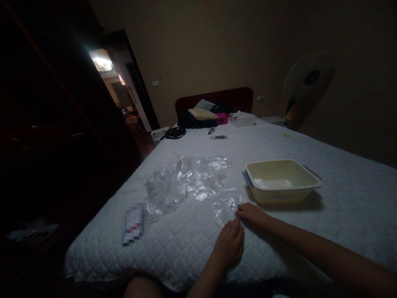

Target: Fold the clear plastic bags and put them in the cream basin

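On the quilted white bed cover, a small clear plastic bag (223, 209) lies crinkled in front of me. My right hand (252, 215) reaches in from the right, its fingers closed on the bag's right edge. Close to it, my left hand (230, 242) has its fingers curled together at the bag's lower edge; the fingertips are partly hidden. Several more clear plastic bags (186, 178) are spread flat just beyond and to the left. A cream plastic basin (285, 195) with grey handles stands upright beyond my right hand, apart from it.
A blurred-out white and red item (134, 225) lies near the bed's left edge. Toward the headboard (248, 96) are a white box (242, 120), a black bag (174, 133), a small packet (219, 137) and piled cloth (203, 114). A fan (312, 77) stands at the right.
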Motion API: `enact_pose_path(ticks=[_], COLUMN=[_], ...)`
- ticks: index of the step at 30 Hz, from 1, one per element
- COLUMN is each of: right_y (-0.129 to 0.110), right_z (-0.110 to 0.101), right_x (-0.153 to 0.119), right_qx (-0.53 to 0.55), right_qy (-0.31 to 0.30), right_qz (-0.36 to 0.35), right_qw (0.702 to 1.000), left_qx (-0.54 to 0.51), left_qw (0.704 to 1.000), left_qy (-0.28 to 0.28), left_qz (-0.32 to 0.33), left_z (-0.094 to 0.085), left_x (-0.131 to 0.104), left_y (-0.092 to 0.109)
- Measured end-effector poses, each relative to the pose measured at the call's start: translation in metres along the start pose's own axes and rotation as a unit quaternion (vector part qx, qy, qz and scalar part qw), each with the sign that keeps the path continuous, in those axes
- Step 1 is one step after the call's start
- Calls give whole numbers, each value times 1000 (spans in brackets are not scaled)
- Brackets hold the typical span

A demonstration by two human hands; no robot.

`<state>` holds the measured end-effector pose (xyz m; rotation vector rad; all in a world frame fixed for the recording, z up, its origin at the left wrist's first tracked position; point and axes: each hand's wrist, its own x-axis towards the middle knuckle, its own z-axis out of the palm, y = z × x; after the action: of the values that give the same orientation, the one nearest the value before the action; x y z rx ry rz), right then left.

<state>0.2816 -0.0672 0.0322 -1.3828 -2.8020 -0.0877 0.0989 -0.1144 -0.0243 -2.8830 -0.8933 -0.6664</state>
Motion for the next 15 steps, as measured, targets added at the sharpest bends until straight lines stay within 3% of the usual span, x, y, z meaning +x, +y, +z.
enact_pose_path(ticks=[15], right_y=[3], right_z=[5], right_x=[0], right_qx=[-9], right_qy=[21], right_qz=[-25], right_qw=[999], left_qx=[-2], left_qw=[1000], left_qy=[2], left_qz=[0], left_z=[0], left_x=[2], left_y=[0])
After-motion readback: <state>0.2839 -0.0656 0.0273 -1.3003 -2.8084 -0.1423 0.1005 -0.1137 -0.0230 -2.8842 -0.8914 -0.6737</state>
